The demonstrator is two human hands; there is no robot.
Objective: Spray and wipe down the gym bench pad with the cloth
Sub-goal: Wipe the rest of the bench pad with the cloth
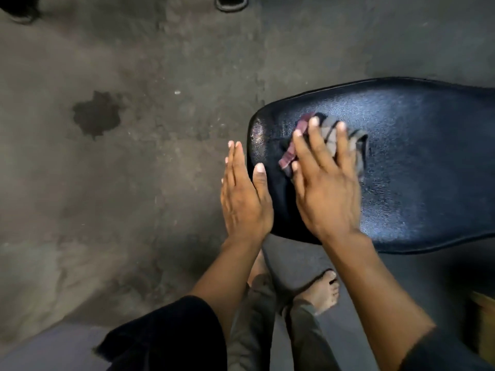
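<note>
A person in a dark sleeve point(166, 336) and grey-green trousers point(257, 317) stands over a glossy black padded vinyl gym bench pad point(417, 162), one sandalled foot point(325, 290) visible below it on the stained grey concrete floor point(134, 170). The right hand point(326, 183) presses flat on a crumpled grey and maroon cloth point(332, 137), fingers point(313, 132) spread wide over the fabric and pinning it to the pad's surface near its rounded end. The left hand point(245, 199) is held open and edge-on against the rounded end of the pad, fingers straight and together, thumb lying on the top edge, holding nothing. Much of the cloth is hidden under the right palm, and its far edge is blurred. The pad runs out of view at the right. A dark wet patch point(96, 115) marks the floor well apart to the left. Dark objects at the top edge point(231, 2) are cut off and cannot be made out.
</note>
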